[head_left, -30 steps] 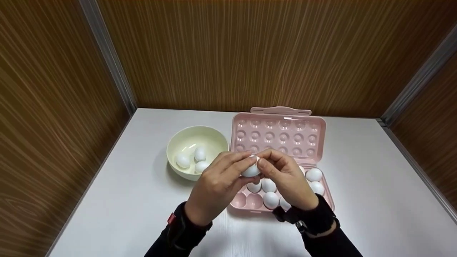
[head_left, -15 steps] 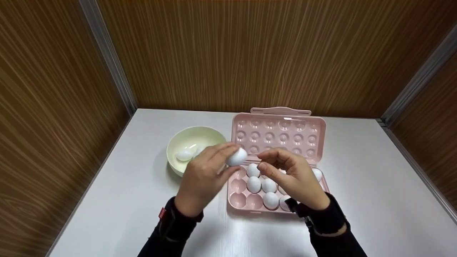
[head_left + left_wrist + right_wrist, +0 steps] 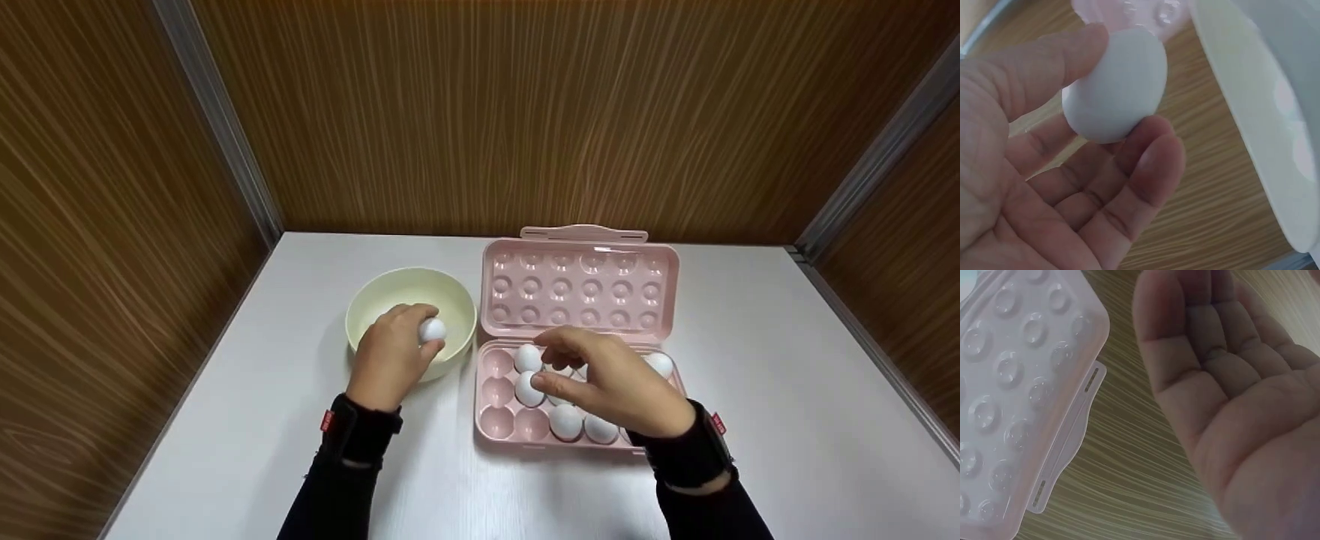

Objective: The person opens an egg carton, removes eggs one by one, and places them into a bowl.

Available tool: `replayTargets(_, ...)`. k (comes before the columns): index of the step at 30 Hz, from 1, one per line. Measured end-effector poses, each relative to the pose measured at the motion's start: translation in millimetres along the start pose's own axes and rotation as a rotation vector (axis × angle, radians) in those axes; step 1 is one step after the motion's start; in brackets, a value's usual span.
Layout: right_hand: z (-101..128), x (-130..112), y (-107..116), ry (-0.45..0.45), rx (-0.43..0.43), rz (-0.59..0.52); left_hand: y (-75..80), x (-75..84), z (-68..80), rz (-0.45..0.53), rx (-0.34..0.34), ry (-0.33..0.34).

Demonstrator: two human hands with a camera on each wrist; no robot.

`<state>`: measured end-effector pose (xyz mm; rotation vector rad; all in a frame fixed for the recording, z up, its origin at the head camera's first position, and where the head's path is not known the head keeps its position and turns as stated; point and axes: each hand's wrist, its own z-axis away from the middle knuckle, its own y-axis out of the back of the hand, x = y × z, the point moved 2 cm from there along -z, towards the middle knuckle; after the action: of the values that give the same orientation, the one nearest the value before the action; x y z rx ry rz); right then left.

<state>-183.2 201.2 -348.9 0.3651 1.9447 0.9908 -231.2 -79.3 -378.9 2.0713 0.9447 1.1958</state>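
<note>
Holding an egg (image 3: 433, 330) over the bowl (image 3: 367, 300): the left hand (image 3: 390, 352) pinches it between thumb and fingertips, just above the rim on the side nearest the tray. The left wrist view shows the grip clearly: thumb (image 3: 1044, 67) on one side of the egg (image 3: 1117, 84), two fingertips (image 3: 1157, 152) under the other, palm off the shell.

The right hand (image 3: 611, 382) hovers over the open tray (image 3: 495, 424), fingers loosely bent, holding nothing. The right wrist view confirms an empty, relaxed palm (image 3: 1230, 382) with the lid (image 3: 1022, 382) behind it.

The tray sits on the worktop (image 3: 750, 375) just right of the bowl, with its lid (image 3: 577, 289) folded back. Several eggs lie in its cups, among them one at the back (image 3: 527, 358) and one at the front (image 3: 565, 421); the left-hand cups are bare, and part of the tray is hidden under the right hand. What is inside the bowl is hidden by the left hand.

Handling judgement: the egg looks light, smooth and rigid, with a matte white shell. Likely slippery and crack-prone if real, so the force should stay low. The best hold looks to be across the widest part, pads opposed, as here. It should be lowered to contact, not dropped, since the bowl wall looks hard.
</note>
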Motion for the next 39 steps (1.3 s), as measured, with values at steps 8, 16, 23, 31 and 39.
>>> replayTargets(8,-2,1,-5,0.002,-0.022,0.003,-19.9,-32.0,-9.1,-0.071,-0.110,0.153)
replayTargets(16,-4,3,-8,0.008,-0.030,0.005,-24.9,-43.8,-12.5,-0.113,-0.103,0.207)
replayTargets(23,-4,3,-10,0.003,-0.044,0.010,-29.0,-53.1,-12.6,-0.162,-0.095,0.256)
replayTargets(31,-4,2,-11,-0.006,-0.050,0.007,-37.6,-56.5,-12.4,-0.249,-0.119,0.217)
replayTargets(39,-4,1,-13,-0.006,-0.058,0.000,-42.3,-59.2,-13.0,-0.275,-0.125,0.220)
